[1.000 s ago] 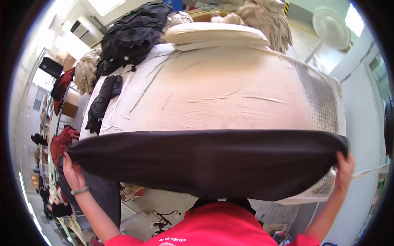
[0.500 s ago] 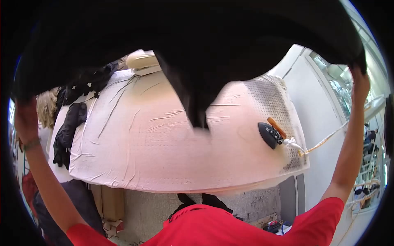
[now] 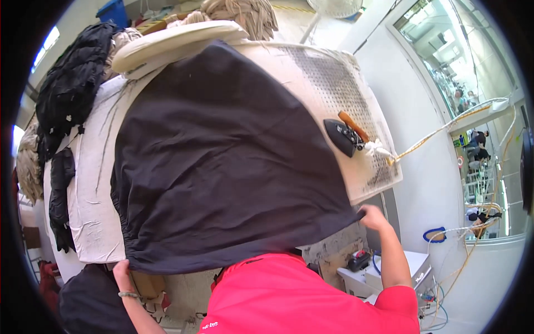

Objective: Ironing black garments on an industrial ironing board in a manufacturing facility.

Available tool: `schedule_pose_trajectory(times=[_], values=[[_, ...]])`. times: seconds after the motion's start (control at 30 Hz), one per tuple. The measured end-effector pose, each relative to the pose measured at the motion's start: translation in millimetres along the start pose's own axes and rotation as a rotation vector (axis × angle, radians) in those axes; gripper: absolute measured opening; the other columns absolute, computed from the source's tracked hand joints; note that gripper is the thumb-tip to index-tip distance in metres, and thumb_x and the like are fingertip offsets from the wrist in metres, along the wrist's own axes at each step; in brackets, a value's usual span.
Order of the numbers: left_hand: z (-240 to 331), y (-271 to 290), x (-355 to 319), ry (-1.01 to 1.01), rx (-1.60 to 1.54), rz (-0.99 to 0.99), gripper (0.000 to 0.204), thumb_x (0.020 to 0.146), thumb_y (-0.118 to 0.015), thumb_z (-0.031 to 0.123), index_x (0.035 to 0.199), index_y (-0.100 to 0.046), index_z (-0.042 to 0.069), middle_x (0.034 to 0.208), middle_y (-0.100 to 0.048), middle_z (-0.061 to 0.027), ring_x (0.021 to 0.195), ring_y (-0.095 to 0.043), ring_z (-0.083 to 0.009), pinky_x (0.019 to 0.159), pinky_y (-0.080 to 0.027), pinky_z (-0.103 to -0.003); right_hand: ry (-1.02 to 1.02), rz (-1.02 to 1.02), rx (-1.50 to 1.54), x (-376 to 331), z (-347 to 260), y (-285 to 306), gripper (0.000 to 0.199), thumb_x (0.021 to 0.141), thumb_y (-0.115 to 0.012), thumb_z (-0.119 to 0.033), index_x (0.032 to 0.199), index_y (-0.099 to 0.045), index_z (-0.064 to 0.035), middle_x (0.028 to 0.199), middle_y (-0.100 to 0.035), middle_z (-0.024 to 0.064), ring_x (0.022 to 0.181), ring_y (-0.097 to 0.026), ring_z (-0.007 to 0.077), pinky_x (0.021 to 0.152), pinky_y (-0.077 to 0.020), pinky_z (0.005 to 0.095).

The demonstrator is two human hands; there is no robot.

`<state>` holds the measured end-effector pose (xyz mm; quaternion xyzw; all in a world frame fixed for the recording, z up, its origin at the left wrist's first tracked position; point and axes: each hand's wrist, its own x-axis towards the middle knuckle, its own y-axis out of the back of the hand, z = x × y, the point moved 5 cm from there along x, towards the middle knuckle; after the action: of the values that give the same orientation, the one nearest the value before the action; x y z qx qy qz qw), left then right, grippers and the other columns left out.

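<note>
A large piece of black cloth [image 3: 222, 150] lies spread over the padded ironing table [image 3: 94, 222], wrinkled across its middle. Its near edge hangs past the table's front, close to my body. My left hand [image 3: 121, 270] is closed on the near left corner of the cloth. At the near right corner my right hand [image 3: 372, 217] pinches the cloth, holding it a little off the table's edge. An iron [image 3: 342, 136] with a wooden handle rests just right of the cloth, and a cord runs from it to the right.
A padded white sleeve board [image 3: 178, 47] stands at the far left of the table. Black garments [image 3: 78, 83] are heaped on the left, beige fabric [image 3: 245, 16] at the back. A white wall with a window [image 3: 439, 55] borders the right. A small white cabinet [image 3: 384, 273] stands front right.
Both hands have come down from high and wide to the table's front edge. The black cloth, raised in the air before, now lies spread on the table.
</note>
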<state>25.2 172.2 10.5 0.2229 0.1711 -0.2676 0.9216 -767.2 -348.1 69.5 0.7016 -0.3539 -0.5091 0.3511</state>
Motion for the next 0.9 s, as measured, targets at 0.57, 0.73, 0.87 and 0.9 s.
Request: schedule_pose_trajectory(times=[0.57,0.73,0.87,0.9], values=[[112,-24,-11,0.069,-0.773,-0.064,0.046,0.105,-0.055,0.033,0.137,-0.057,0.001,0.136,-0.064,-0.0141,0.122,-0.063,-0.0276,0.109,-0.048,-0.043,-0.095,-0.101,0.162,291,-210,22,0.048,0.079,-0.084,-0.030,0.115,-0.068,-0.0020,0.099,-0.073,0.0162,0.082,-0.073,0.0232,0.064,-0.0593,0.0367],[114,-30,-29,-0.003,-0.538,-0.097,0.038,0.103,-0.061,0.026,0.129,-0.061,0.000,0.129,-0.067,-0.0112,0.117,-0.064,-0.0228,0.103,-0.049,-0.038,-0.059,-0.260,0.641,267,-226,29,0.034,0.088,-0.080,-0.024,0.108,-0.069,0.0002,0.092,-0.065,0.0043,0.080,-0.064,0.0169,0.061,-0.0612,0.0344],[153,-29,-29,-0.112,-0.314,-0.053,0.028,0.102,-0.064,0.022,0.117,-0.065,-0.001,0.114,-0.072,-0.0066,0.101,-0.068,-0.0148,0.091,-0.051,-0.030,0.173,-0.083,0.943,217,-235,129,0.029,0.095,-0.071,-0.028,0.110,-0.070,-0.0025,0.100,-0.066,0.0027,0.087,-0.063,0.0141,0.066,-0.0613,0.0344],[162,-27,-27,-0.138,-0.268,0.031,0.024,0.101,-0.065,0.024,0.110,-0.066,0.002,0.102,-0.072,-0.0025,0.085,-0.065,-0.0092,0.081,-0.050,-0.026,0.226,0.054,1.038,195,-231,154,0.029,0.098,-0.067,-0.028,0.113,-0.069,-0.0035,0.100,-0.067,0.0022,0.085,-0.064,0.0133,0.066,-0.0610,0.0339]])
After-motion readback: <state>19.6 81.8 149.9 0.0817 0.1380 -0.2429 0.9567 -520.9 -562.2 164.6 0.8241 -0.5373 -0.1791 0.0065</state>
